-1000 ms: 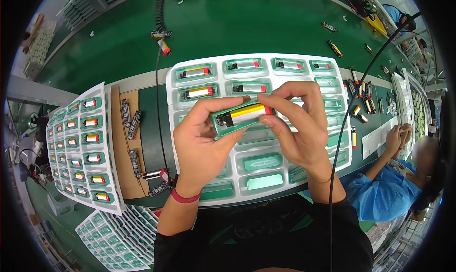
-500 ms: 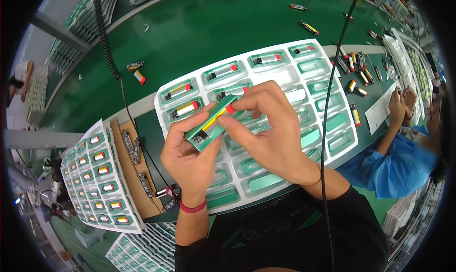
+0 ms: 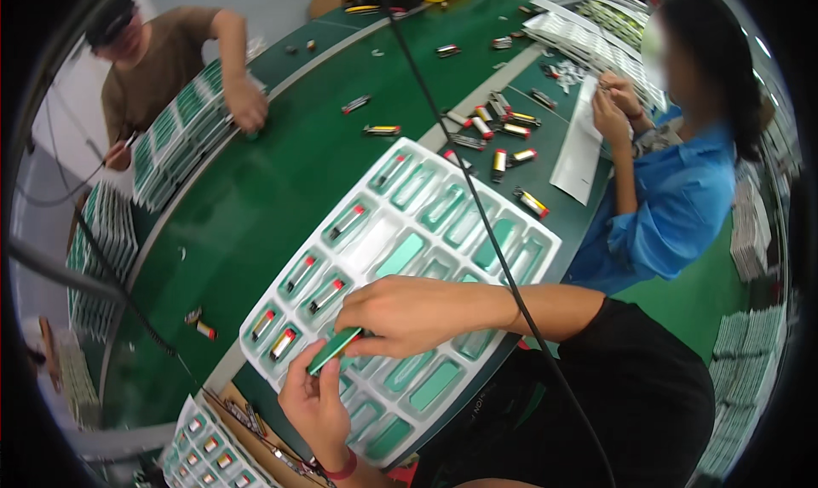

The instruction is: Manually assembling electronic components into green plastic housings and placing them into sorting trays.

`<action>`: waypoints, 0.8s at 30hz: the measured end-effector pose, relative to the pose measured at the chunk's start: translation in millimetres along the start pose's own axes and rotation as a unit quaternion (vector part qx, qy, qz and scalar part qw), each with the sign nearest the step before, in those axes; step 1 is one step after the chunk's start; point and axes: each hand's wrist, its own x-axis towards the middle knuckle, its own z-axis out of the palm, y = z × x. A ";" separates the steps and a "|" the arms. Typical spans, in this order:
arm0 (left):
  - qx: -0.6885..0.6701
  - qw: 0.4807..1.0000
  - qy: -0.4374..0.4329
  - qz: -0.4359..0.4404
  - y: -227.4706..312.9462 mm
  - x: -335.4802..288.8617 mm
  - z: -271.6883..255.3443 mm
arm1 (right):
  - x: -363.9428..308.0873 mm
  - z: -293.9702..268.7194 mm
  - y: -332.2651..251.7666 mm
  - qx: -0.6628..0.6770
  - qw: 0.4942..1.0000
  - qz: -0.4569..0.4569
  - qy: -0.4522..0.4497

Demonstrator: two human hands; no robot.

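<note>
White tray (image 3: pixel 368 244), 9-12 o'clock: 6 red-tipped batts (image 3: pixel 284 344) in, look done. L hand (image 3: pixel 315 407): fingers pinch green case (image 3: pixel 327 355), tray's 8 o'clock. R hand (image 3: pixel 402 313): fingers bent onto case's top end. 1-6 o'clock cases (image 3: pixel 436 384): no batts seen, prob. not done.

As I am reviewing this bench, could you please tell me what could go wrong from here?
The case is tilted between the left hand and right hand, so its battery might slip out. The cable crosses in front of the right arm in view and could perhaps snag it.
</note>
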 end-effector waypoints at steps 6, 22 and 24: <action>0.118 0.990 -0.009 0.081 1.9 -9.8 9.1 | -14.5 5.7 2.1 0.042 0.998 -0.021 0.051; 0.198 0.973 -0.047 0.109 27.8 4.2 13.2 | -16.7 2.2 -2.6 0.011 0.995 -0.042 0.093; 0.165 0.979 -0.055 0.108 17.5 15.7 18.2 | -22.2 11.3 8.4 0.022 0.986 -0.048 0.159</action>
